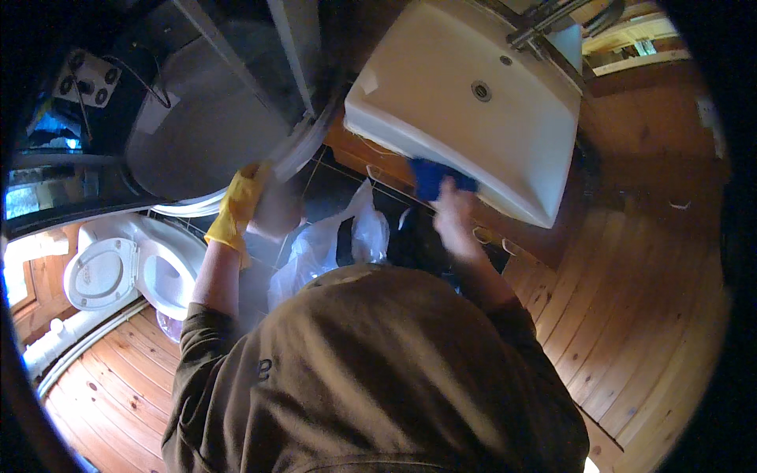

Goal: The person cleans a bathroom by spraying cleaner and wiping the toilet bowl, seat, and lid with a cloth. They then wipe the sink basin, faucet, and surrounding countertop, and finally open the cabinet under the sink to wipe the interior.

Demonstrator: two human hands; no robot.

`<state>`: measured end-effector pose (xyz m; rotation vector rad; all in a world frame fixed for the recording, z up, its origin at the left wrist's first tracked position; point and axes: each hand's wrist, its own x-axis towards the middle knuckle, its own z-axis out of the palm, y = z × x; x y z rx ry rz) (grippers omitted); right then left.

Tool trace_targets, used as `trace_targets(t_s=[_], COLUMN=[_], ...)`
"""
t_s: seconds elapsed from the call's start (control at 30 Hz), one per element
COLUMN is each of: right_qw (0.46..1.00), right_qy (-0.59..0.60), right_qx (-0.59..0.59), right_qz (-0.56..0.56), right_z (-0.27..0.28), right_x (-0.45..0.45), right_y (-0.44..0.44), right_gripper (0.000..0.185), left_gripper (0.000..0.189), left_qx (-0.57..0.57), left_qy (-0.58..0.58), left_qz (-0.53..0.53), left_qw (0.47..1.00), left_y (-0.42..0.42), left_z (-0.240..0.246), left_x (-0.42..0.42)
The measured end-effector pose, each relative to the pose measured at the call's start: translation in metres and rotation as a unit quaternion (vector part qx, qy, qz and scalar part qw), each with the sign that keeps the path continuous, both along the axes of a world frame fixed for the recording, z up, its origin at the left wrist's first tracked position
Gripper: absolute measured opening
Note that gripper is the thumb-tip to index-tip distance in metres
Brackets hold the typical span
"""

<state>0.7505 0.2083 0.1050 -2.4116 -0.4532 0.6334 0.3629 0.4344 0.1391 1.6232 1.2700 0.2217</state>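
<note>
My left hand [239, 201], in a yellow rubber glove, is raised beside the white rim of a shower tray [195, 204]. Its fingers are blurred, so I cannot tell whether they hold anything. A pale blurred shape [277, 207] lies just right of the glove. Bare and slightly blurred, my right hand [455, 210] grips a dark blue cloth [434, 177] against the lower front edge of a white washbasin [408, 142]. A white plastic bag [319, 242] stands between my arms, partly hidden by my body.
Under the basin is a wooden cabinet [384, 162] with pale handles. A toilet [171, 278] with raised lid [100, 275] stands at left, near a white pipe [77, 337]. Shower enclosure [201, 118] fills the upper left. The floor has dark tiles and wooden boards [609, 284].
</note>
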Motion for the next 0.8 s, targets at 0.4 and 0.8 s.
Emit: trace_targets(t_s=[0.4, 0.8], right_qw=[0.935, 0.93], right_qy=[-0.08, -0.296], right_qx=[-0.036, -0.156], right_qz=[0.342, -0.151], right_z=[-0.025, -0.051], right_x=[-0.011, 0.22], right_y=[0.032, -0.309], right_gripper=[0.033, 0.043], left_gripper=[0.036, 0.037], left_qx=[0.093, 0.234], left_qy=[-0.041, -0.035], left_qz=[-0.087, -0.186], left_qw=[0.991, 0.954], left_y=[-0.045, -0.095], left_z=[0.124, 0.126], left_x=[0.176, 0.342])
